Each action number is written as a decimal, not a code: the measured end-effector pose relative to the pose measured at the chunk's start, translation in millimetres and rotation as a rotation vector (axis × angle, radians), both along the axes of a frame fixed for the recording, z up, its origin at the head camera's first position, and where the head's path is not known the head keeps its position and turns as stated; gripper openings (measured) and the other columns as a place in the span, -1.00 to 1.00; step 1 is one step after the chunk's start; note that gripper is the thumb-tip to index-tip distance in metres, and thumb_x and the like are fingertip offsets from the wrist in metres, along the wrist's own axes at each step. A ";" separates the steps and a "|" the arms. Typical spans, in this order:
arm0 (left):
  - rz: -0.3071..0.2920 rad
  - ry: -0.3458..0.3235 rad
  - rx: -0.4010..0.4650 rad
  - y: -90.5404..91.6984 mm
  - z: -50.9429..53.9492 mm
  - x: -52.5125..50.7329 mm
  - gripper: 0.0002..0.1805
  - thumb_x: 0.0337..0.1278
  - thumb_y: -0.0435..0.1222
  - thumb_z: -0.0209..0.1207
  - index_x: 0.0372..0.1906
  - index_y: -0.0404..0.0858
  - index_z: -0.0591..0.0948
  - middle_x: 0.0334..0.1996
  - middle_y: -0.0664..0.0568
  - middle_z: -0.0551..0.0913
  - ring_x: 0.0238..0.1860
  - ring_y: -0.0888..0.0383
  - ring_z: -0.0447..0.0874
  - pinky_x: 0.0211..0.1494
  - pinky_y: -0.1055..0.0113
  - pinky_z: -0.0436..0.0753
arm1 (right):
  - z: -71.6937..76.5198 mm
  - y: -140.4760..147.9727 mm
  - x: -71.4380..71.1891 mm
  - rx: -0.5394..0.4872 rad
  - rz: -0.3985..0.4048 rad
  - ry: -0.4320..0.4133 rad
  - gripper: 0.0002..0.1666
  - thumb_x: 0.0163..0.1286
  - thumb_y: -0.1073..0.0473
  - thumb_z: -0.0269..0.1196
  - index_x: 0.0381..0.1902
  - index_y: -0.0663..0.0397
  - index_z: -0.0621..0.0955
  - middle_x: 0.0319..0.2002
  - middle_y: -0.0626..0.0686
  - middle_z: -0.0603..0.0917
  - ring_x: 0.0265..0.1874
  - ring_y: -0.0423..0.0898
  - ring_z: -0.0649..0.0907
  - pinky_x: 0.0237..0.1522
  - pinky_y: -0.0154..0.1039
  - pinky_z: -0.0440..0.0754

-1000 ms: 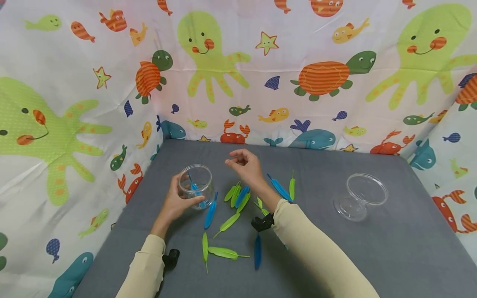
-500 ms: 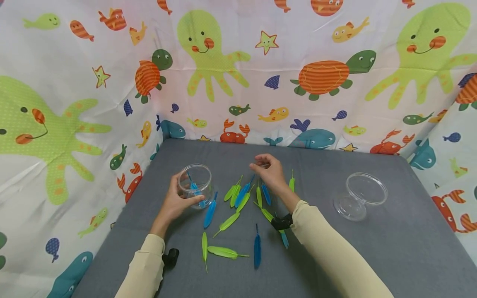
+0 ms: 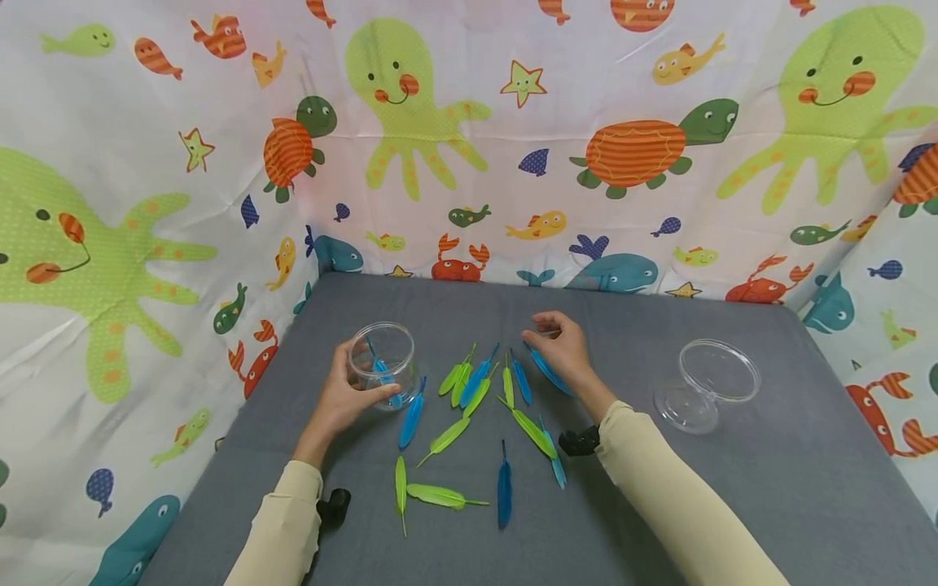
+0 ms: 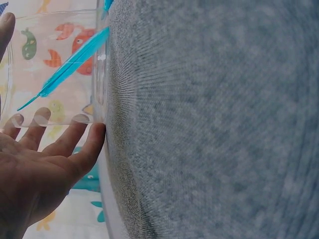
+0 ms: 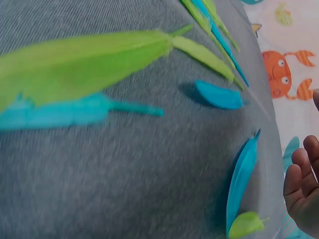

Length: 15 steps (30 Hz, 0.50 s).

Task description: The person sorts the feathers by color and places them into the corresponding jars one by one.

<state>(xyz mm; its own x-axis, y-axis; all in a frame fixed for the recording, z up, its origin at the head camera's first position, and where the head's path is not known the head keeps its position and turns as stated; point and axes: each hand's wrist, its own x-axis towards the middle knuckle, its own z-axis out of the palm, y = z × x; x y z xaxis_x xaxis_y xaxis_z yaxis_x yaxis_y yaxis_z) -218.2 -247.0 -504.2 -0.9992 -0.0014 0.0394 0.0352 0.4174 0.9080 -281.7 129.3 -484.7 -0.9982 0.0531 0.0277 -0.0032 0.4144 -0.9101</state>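
Since 0.5 s ago, the right hand [image 3: 564, 346] has moved farther to the right, away from the jar [image 3: 396, 358]. Its fingers are loosely bent, with a gap to the thumb, and I can see nothing held in them. Just under this thumb lies 1 blue feather [image 3: 551, 374]. The left hand [image 3: 347, 392] stays around the clear jar, thumb in front, fingers curved along its side. Between this thumb and these fingers, inside the jar, leans 1 turquoise feather [image 4: 70, 67]. Green feathers [image 3: 533, 431] lie between both hands.

Arms [image 3: 681, 488] outstretched, right fingers [image 5: 294, 180] bent
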 end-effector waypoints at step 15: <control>-0.002 0.003 -0.010 -0.5 0.0 -0.3 0.18 -0.12 -0.02 0.59 0.55 0.04 0.08 0.50 -0.07 0.25 0.44 -0.23 0.38 0.43 -0.28 0.38 | -17.9 20.8 4.6 0.302 0.081 -0.045 -0.39 0.36 0.10 0.40 0.27 0.25 0.52 0.10 0.28 0.65 0.10 0.21 0.65 0.12 0.12 0.62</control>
<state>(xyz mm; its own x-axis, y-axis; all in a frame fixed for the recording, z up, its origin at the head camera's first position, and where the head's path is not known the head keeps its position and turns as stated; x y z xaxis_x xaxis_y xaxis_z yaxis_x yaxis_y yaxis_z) -218.5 -247.5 -504.2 -0.9991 0.0008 0.0423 0.0386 0.4264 0.9037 -277.0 150.1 -502.6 -0.9994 -0.0310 -0.0138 -0.0103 0.6662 -0.7457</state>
